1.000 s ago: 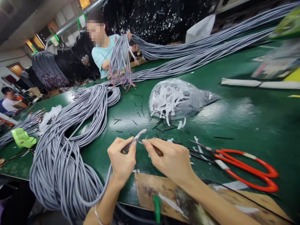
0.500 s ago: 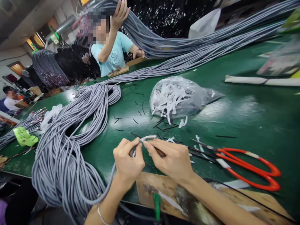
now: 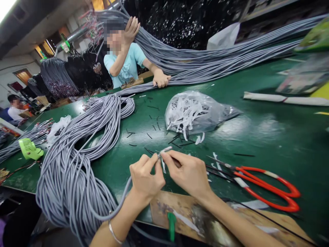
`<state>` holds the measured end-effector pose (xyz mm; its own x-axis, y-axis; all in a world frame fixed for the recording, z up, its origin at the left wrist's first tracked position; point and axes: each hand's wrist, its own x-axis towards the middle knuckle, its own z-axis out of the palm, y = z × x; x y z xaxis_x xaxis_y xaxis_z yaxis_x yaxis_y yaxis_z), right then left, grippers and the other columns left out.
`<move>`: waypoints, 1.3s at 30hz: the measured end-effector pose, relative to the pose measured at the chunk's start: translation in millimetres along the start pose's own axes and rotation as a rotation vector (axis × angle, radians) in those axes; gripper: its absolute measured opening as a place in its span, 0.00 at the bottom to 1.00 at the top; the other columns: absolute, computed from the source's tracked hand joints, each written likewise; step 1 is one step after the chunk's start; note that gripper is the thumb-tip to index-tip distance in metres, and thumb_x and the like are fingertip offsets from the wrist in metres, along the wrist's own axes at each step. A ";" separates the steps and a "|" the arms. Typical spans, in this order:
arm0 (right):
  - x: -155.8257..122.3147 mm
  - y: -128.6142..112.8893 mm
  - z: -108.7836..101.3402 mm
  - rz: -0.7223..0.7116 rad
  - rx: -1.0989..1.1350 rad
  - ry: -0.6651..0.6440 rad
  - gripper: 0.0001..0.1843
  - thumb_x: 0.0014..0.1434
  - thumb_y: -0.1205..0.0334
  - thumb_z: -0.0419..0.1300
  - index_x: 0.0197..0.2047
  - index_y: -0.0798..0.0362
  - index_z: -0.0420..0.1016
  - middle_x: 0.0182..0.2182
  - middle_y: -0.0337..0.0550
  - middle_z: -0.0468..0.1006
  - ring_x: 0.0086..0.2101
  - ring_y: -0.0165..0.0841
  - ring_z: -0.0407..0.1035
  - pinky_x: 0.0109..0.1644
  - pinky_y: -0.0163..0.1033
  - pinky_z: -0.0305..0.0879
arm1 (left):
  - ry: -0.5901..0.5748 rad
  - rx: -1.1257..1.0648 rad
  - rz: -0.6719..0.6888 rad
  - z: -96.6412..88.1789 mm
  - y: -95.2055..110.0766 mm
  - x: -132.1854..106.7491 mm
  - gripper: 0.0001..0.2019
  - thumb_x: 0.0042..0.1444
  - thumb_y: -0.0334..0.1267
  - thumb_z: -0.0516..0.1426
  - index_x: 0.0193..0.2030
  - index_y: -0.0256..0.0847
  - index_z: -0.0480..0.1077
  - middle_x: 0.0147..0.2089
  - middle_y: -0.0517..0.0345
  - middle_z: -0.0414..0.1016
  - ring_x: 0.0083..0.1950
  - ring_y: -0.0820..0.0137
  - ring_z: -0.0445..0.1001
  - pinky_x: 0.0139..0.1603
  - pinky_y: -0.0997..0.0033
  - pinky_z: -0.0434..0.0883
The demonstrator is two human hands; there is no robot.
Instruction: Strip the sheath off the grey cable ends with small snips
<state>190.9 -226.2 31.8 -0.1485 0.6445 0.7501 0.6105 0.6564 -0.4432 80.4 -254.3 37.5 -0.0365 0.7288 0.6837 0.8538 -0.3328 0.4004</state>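
My left hand (image 3: pixel 147 175) is closed in a pinch around a grey cable (image 3: pixel 128 189) close to its end. From under that hand the cable curves back toward the big looped cable bundle (image 3: pixel 69 185) on the left. Fingertips of my right hand (image 3: pixel 189 173) press on the whitish cable end (image 3: pixel 166 149), right against the left fingertips. Just what the right fingers grip there is partly hidden. Beyond my hands lie short black offcuts (image 3: pixel 149 151) and white scraps. Red-handled scissors (image 3: pixel 267 187) rest on the green table right of my right hand.
A clear bag of white strips (image 3: pixel 195 111) stands mid-table. Across the table a person (image 3: pixel 125 65) handles a long grey cable bundle (image 3: pixel 205 61). A green fan (image 3: pixel 28 148) sits at left, a white roll (image 3: pixel 285 98) at right. A worn board (image 3: pixel 164 206) lies at the near edge.
The view has shifted slightly. My hands still pinch the cable end. The person opposite has lowered one hand onto the cables lying on the table.
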 end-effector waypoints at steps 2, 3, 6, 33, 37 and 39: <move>-0.1 1.2 0.3 0.000 0.004 -0.009 0.21 0.62 0.63 0.49 0.19 0.55 0.69 0.14 0.37 0.70 0.15 0.25 0.64 0.21 0.30 0.53 | -0.022 0.029 0.023 -0.4 -1.6 0.1 0.12 0.55 0.30 0.50 0.36 0.32 0.76 0.22 0.55 0.70 0.20 0.74 0.66 0.21 0.76 0.63; -0.2 1.9 0.5 -0.033 0.008 -0.008 0.20 0.62 0.63 0.49 0.20 0.55 0.70 0.15 0.38 0.71 0.16 0.26 0.65 0.22 0.30 0.54 | -0.036 0.033 0.011 -0.7 -2.3 0.3 0.12 0.55 0.29 0.50 0.35 0.32 0.76 0.22 0.55 0.70 0.21 0.74 0.67 0.21 0.77 0.63; -0.6 4.0 1.6 -0.082 0.019 -0.017 0.20 0.61 0.63 0.49 0.21 0.55 0.71 0.16 0.39 0.73 0.18 0.27 0.67 0.24 0.30 0.55 | -0.077 0.025 -0.021 -2.0 -3.9 0.7 0.10 0.54 0.28 0.52 0.31 0.34 0.75 0.23 0.55 0.71 0.21 0.75 0.68 0.22 0.78 0.64; 16.6 6.0 -0.3 0.219 0.212 0.045 0.18 0.62 0.57 0.46 0.28 0.53 0.71 0.18 0.37 0.73 0.17 0.28 0.66 0.22 0.30 0.58 | 0.010 0.138 0.066 -4.2 -26.1 23.0 0.08 0.56 0.30 0.53 0.36 0.34 0.74 0.27 0.53 0.72 0.27 0.69 0.72 0.29 0.73 0.68; 2.6 -0.1 -8.9 0.236 0.311 0.007 0.19 0.60 0.52 0.46 0.27 0.54 0.69 0.19 0.42 0.74 0.18 0.32 0.67 0.22 0.33 0.59 | -0.040 0.311 0.117 -10.3 -16.6 35.3 0.06 0.56 0.31 0.54 0.33 0.38 0.73 0.27 0.54 0.72 0.26 0.69 0.73 0.25 0.74 0.65; -0.5 3.6 -9.1 0.272 0.294 0.002 0.19 0.58 0.49 0.47 0.28 0.53 0.70 0.20 0.44 0.74 0.18 0.34 0.65 0.21 0.35 0.57 | -0.051 0.405 0.098 -16.6 -17.3 42.4 0.06 0.57 0.33 0.54 0.32 0.38 0.73 0.27 0.54 0.73 0.28 0.69 0.74 0.24 0.74 0.64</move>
<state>200.3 -227.8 34.3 -0.0105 0.8095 0.5871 0.3789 0.5465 -0.7468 55.5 -227.7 69.7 0.0718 0.7375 0.6715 0.9875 -0.1471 0.0560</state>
